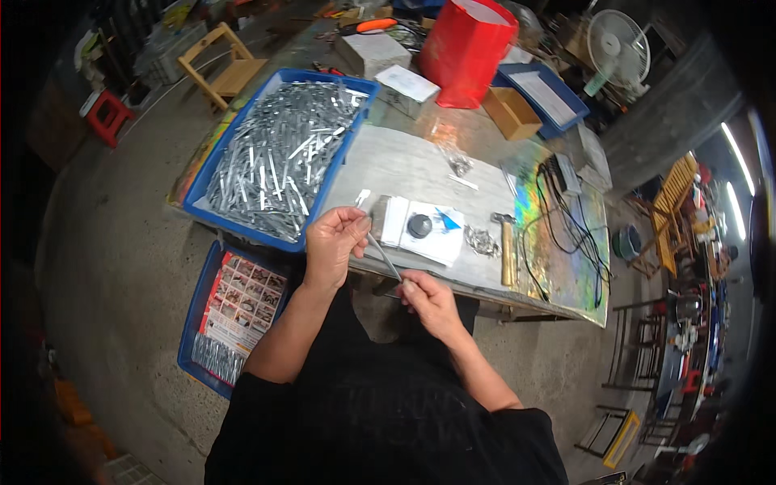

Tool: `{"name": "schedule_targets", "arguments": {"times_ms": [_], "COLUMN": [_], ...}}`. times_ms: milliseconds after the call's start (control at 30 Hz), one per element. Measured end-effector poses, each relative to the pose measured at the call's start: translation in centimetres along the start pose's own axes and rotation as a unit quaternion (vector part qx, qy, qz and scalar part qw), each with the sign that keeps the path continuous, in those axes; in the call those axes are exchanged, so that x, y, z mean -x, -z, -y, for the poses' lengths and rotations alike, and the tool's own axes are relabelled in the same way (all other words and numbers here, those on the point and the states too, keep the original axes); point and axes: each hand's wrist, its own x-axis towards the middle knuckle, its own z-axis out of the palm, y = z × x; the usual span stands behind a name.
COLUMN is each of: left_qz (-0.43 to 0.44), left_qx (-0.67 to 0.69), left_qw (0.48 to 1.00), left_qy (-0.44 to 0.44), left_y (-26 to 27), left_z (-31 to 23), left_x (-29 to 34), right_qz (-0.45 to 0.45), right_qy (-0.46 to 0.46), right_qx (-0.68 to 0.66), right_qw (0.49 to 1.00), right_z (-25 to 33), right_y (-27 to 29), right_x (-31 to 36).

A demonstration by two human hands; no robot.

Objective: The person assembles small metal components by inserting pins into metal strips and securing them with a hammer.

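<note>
Between my hands, above the table's near edge, a thin grey metal strip (384, 257) runs slantwise. My left hand (333, 246) pinches its upper part, and my right hand (428, 301) grips the lower end. A small bright piece (363, 196) shows just beyond my left fingertips; I cannot tell whether it belongs to the strip. At the left, a blue tray (191, 202) is heaped with similar shiny metal strips (279, 162). Just past my hands lies a pale block with white sheets (439, 242), carrying a dark round knob (419, 225) and a blue triangular piece (447, 218).
A hammer (508, 255), small metal bits (482, 241) and black cables (558, 234) lie to the right. Farther back stand a red bag (467, 52), a cardboard box (512, 113) and a fan (618, 50). Below left, another blue tray (187, 343) holds a printed sheet and strips.
</note>
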Motion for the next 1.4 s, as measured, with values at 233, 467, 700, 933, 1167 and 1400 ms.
{"name": "schedule_targets", "arguments": {"times_ms": [233,467,700,933,1167,1400], "left_qz": [0.102,0.224,0.193,0.189,0.179,0.181], "left_qx": [0.047,-0.046,-0.066,-0.052,-0.056,-0.042], "left_qw": [0.991,0.966,0.974,0.973,0.975,0.971], "left_qy": [0.077,0.121,0.101,0.119,0.122,0.149], "left_y": [-1.9,-2.3,-1.0,-1.3,-0.8,-1.2], "left_z": [3.5,6.8,7.1,7.0,7.1,7.3], "left_x": [2.2,4.1,3.4,3.7,3.7,4.0], "right_qz": [-0.005,0.005,-0.293,-0.225,-0.205,-0.249], "right_qy": [-0.066,-0.094,0.085,0.123,0.169,0.143], "right_qx": [-0.18,-0.258,0.269,0.608,0.57,0.447], "right_qw": [0.981,0.962,0.913,0.751,0.777,0.847], "right_z": [-1.5,-3.1,-5.5,-6.1,-6.6,-5.6], "right_y": [1.3,2.1,10.0,13.3,12.0,13.7], "right_x": [1.1,2.2,0.1,-2.3,-1.0,0.0]}}
